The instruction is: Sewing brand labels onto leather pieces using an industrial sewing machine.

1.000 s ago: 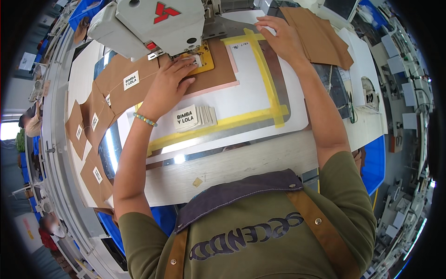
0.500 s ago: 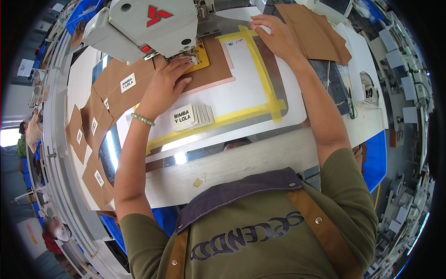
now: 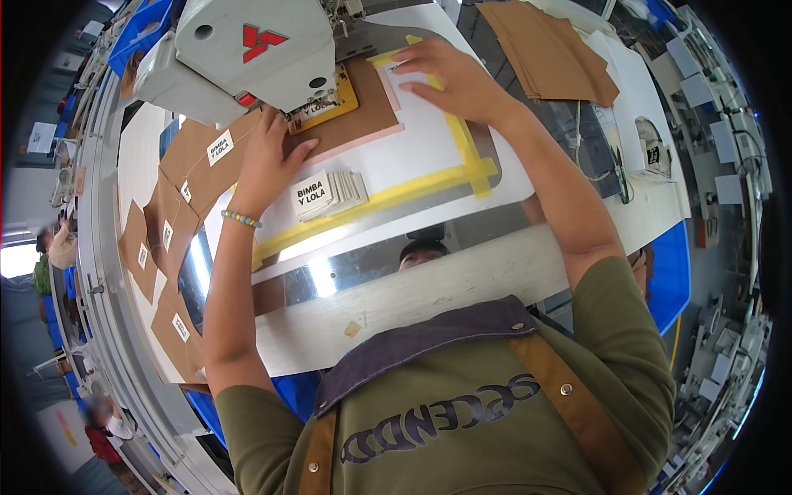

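Head view: one fisheye, left of pair; head-worn, facing down; shirt [image 3: 478, 454] nearest, table [image 3: 388, 307] beyond; straight edges bent toward rim.

Sewing machine [image 3: 239, 64] cut off above, its needle seemingly hidden, co-worker's head [image 3: 97, 410] blurred

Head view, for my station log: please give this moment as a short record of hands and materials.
Left hand: open, fingertips left of the yellow frame
Right hand: open, over yellow tape; contact unclear
Brown piece: under the yellow frame
Label stack: on the white sheet
Machine head: pale, upper left
Brown stack: upper right
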The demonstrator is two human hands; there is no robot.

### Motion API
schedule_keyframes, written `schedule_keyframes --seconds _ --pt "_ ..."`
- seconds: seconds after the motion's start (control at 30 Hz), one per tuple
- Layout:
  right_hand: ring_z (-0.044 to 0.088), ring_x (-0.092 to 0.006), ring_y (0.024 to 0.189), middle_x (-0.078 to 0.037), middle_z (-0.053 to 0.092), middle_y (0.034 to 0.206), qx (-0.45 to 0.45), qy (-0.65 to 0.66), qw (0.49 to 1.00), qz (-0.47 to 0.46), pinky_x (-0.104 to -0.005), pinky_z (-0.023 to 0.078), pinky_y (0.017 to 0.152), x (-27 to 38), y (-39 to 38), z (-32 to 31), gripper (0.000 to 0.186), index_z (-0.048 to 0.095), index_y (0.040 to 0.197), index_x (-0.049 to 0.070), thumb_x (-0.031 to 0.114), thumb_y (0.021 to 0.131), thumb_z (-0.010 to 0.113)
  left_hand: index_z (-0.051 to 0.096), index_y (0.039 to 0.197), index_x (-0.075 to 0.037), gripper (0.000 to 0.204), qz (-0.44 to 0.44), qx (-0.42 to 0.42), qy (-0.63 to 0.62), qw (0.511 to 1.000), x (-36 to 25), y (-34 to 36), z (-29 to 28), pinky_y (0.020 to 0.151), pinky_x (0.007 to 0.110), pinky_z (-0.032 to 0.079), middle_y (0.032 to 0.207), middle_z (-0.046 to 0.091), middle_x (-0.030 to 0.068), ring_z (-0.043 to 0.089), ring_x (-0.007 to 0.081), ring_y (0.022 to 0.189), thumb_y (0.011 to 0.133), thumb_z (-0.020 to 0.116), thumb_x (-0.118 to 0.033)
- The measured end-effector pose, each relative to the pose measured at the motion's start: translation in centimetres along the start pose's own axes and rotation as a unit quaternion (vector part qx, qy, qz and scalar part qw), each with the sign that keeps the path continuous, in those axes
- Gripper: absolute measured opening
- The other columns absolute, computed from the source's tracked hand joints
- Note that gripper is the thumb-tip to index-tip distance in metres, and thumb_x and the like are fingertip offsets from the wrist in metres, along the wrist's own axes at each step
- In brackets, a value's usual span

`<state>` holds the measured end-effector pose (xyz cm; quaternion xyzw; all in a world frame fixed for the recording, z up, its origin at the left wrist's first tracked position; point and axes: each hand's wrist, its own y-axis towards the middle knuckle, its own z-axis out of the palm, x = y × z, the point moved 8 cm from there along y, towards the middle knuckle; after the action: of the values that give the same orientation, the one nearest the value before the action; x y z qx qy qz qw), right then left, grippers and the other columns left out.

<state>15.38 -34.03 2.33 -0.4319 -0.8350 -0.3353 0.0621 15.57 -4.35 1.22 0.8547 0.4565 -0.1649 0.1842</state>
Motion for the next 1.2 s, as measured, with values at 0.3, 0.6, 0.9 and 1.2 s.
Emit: schedule_keyframes --seconds 0.3,0.6,0.9,1.2 --pt "0.063 -0.0291 0.137 -0.006 0.073 0.145 0.134 -0.05 0.986 -0.082 -0.0431 0.05 0.118 4.8 -0.2 3.4 0.047 0.081 0.128 0.008 0.046 0.102 0.075 0.071 0.142 -0.006 0.063 0.034 -0.025 -0.018 0.999 5.2 -3.5 -3.1 0.124 0.047 0.043 0.155 0.064 0.0097 0.055 0.035 0.144 0.086 0.09 -0.028" --pt "0.068 -0.0282 0.129 -0.006 0.078 0.133 0.117 -0.092 0.984 -0.101 -0.0421 0.057 0.107 5.8 -0.1 3.4 0.04 0.082 0.121 0.007 0.042 0.103 0.073 0.069 0.148 -0.008 0.064 0.035 -0.011 0.004 0.999 5.6 -3.3 -3.1 0.128 0.045 0.037 0.16 0.06 0.0072 0.05 0.0313 0.151 0.088 0.087 -0.024" --pt "0.073 -0.0316 0.107 -0.01 0.074 0.107 0.333 -0.217 0.917 0.034 -0.0452 0.058 0.095 8.2 -0.8 1.4 0.036 0.079 0.117 0.005 0.036 0.099 0.077 0.076 0.13 -0.005 0.038 0.178 -0.083 0.083 0.977 -2.8 -3.2 -1.0 0.099 0.043 0.058 0.128 0.071 0.0081 0.066 0.0321 0.117 0.092 0.079 -0.007" --pt "0.073 -0.0263 0.109 -0.008 0.077 0.116 0.158 -0.236 0.952 -0.113 -0.04 0.058 0.093 8.2 -3.9 2.0 0.022 0.078 0.108 0.008 0.027 0.098 0.078 0.074 0.121 -0.004 0.036 0.133 -0.014 0.2 0.971 -1.0 -5.6 -0.5 0.09 0.044 0.061 0.126 0.07 0.0107 0.07 0.0343 0.112 0.087 0.065 0.005"
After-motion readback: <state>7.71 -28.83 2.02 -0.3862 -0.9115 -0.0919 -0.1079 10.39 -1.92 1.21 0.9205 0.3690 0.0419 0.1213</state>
